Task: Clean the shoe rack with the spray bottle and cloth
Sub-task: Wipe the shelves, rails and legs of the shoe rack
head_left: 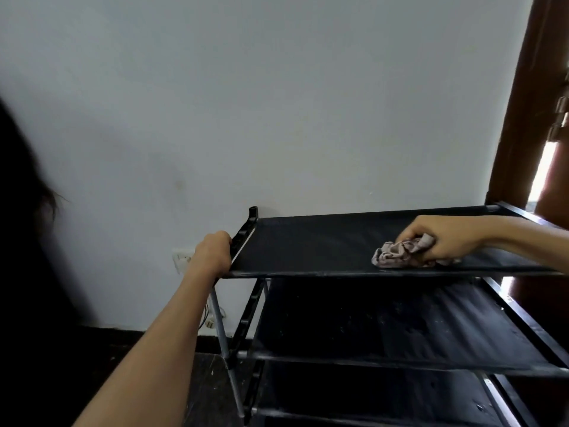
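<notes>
Rack [308,251]: black, three tiers showing, lower right of the frame. Your left hand [212,252] curls round its upper left side rail, steadying it. Your right hand [443,238] clutches the cloth [400,254], bunched and pressed to the top shelf right of centre. Spray bottle: not in view. Progress, as judged: you are wiping the top tier. The middle shelf [400,322] carries pale specks and looks undone; the lowest tier likely also remains.
</notes>
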`<state>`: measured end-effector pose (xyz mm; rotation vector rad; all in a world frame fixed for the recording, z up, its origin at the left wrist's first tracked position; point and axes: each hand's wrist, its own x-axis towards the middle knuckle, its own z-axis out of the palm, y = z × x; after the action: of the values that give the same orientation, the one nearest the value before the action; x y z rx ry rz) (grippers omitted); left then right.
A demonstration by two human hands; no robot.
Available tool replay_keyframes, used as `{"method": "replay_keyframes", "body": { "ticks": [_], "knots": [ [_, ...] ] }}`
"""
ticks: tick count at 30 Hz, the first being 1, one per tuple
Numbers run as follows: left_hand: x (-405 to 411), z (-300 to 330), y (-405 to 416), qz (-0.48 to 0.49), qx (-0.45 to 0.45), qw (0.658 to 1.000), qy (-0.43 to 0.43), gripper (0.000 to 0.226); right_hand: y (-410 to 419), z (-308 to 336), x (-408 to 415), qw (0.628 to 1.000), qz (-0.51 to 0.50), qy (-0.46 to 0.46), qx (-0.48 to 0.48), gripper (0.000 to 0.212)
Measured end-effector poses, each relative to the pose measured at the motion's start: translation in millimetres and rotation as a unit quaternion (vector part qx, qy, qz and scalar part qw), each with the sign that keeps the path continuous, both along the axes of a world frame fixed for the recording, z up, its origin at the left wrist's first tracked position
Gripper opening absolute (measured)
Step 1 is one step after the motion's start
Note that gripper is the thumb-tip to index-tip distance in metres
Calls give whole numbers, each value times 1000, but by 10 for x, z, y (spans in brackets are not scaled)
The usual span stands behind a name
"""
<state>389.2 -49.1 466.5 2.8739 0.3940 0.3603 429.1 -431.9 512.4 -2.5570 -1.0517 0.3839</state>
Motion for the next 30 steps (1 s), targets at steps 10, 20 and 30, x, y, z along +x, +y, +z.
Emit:
{"method": "replay_keyframes", "body": {
  "ticks": [10, 20, 30],
  "knots": [
    [-5, 14, 9, 12, 10, 1000, 9, 36, 1120, -164, 98, 997, 13, -73, 8, 43],
    [61, -6, 35, 9, 29, 999, 22, 38, 1031, -158, 54, 999, -6, -28, 37, 41],
    [-186, 55, -595, -1, 27, 989, -143, 26, -519, 60, -195, 990, -130, -19, 41, 24]
  ]
}}
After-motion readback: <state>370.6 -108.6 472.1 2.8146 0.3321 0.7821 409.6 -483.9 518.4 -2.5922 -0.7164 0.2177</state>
